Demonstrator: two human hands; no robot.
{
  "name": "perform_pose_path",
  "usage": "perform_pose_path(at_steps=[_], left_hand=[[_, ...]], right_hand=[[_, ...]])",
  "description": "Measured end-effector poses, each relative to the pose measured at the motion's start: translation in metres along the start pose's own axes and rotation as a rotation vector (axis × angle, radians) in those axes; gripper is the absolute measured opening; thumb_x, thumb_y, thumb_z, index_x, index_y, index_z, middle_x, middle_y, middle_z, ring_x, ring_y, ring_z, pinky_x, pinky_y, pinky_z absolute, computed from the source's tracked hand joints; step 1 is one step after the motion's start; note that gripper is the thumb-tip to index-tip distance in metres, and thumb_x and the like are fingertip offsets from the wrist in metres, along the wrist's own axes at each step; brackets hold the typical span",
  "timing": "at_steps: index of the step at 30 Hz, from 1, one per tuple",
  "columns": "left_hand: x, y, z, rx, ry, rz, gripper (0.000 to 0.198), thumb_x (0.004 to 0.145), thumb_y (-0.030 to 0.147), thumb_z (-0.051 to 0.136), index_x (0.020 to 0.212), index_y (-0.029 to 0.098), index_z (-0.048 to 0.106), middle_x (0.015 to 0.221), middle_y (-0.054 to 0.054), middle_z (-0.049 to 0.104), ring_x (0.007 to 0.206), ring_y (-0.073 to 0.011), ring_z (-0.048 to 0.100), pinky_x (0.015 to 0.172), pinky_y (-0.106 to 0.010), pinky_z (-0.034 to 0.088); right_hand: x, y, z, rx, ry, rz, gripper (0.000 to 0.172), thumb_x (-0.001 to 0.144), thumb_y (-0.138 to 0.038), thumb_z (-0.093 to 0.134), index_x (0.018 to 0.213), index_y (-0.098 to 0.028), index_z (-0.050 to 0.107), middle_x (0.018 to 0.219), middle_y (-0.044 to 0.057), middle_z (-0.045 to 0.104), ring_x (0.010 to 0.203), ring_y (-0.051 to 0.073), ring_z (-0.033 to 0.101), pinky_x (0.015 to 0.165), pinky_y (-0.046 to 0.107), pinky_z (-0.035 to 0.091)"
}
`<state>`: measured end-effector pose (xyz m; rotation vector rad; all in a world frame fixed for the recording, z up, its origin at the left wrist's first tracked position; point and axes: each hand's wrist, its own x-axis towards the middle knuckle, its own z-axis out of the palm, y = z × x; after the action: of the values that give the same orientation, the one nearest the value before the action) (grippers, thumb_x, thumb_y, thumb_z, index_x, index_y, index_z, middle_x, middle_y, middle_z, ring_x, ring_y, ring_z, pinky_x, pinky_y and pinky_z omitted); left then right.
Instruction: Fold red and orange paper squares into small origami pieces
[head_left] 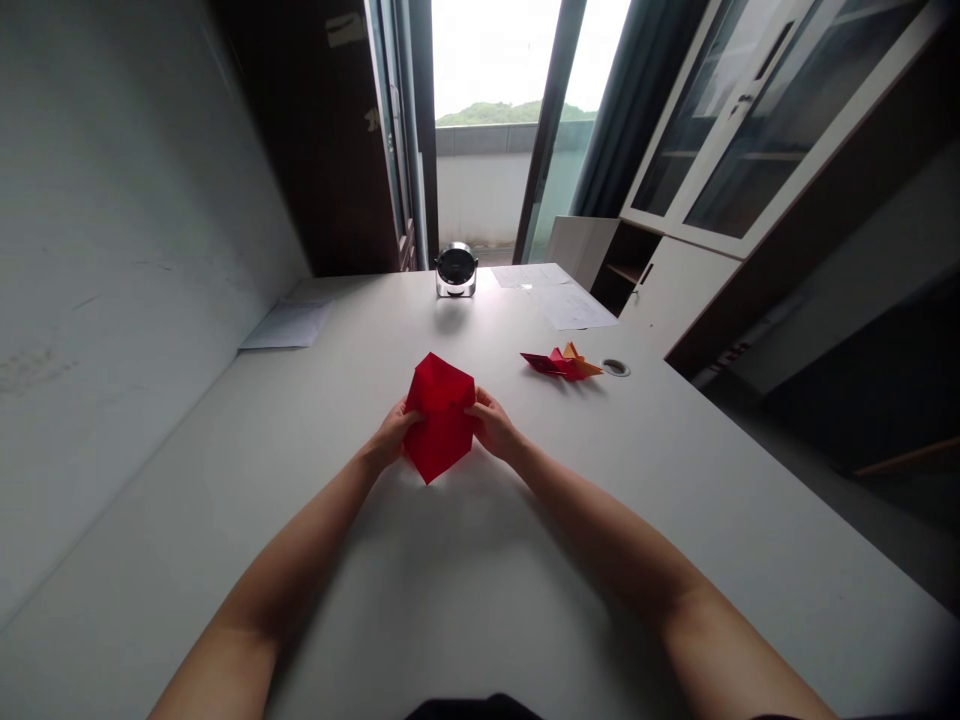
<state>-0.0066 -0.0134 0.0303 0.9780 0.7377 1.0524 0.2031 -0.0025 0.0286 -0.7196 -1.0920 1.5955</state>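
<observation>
A folded sheet of red paper [440,414] is held up just above the white table [450,600], its lower point aimed toward me. My left hand [391,436] pinches its left edge and my right hand [491,424] pinches its right edge, fingers closed on the paper. Both forearms reach in from the bottom of the view.
Folded red and orange paper pieces [562,363] lie to the right, beside a round cable hole [616,367]. A small round fan [456,270] stands at the far edge. White sheets lie at the far right [559,295] and by the left wall [287,324]. Cabinets line the right side.
</observation>
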Motion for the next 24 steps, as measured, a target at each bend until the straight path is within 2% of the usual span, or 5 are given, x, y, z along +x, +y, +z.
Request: perform_pose_path(at_steps=[3,7,12,17,24], left_hand=[[-0.003,0.004,0.004,0.002,-0.057,-0.017,0.062,0.074,0.033,0.080,0.130,0.018,0.057,0.118,-0.016,0.069,0.099,-0.0317,0.069,0.076,-0.040,0.060],[-0.005,0.005,0.004,0.029,-0.099,-0.084,0.056,0.075,0.032,0.081,0.125,0.015,0.061,0.113,-0.017,0.071,0.101,-0.0341,0.070,0.078,-0.043,0.060],[0.000,0.001,-0.004,-0.018,-0.032,-0.026,0.051,0.075,0.037,0.080,0.119,0.017,0.063,0.109,-0.014,0.073,0.100,-0.0324,0.070,0.084,-0.044,0.059],[0.005,0.000,-0.015,-0.051,0.087,0.058,0.049,0.072,0.037,0.083,0.112,0.020,0.062,0.105,-0.010,0.073,0.095,-0.0257,0.071,0.083,-0.038,0.058],[0.007,0.002,-0.022,-0.054,0.140,0.093,0.054,0.069,0.037,0.085,0.110,0.020,0.055,0.107,-0.008,0.071,0.091,-0.0210,0.070,0.078,-0.034,0.057]], right_hand=[[-0.004,-0.007,0.006,0.059,-0.094,0.006,0.045,0.070,-0.035,0.078,0.110,-0.024,0.061,0.106,0.004,0.070,0.094,0.024,0.066,0.081,0.037,0.056],[-0.007,-0.009,0.009,0.068,-0.159,0.075,0.048,0.068,-0.037,0.082,0.109,-0.020,0.064,0.109,0.009,0.072,0.097,0.028,0.068,0.083,0.041,0.058],[-0.004,-0.004,0.005,0.062,-0.074,0.119,0.046,0.067,-0.039,0.084,0.104,-0.019,0.066,0.102,0.009,0.073,0.098,0.029,0.069,0.086,0.044,0.058],[0.002,0.000,-0.004,0.031,-0.001,0.111,0.043,0.068,-0.037,0.084,0.103,-0.020,0.066,0.098,0.007,0.074,0.090,0.027,0.070,0.084,0.044,0.059],[0.004,0.004,-0.006,-0.055,0.030,0.024,0.048,0.071,-0.041,0.080,0.113,-0.022,0.063,0.109,0.007,0.072,0.091,0.025,0.070,0.082,0.041,0.059]])
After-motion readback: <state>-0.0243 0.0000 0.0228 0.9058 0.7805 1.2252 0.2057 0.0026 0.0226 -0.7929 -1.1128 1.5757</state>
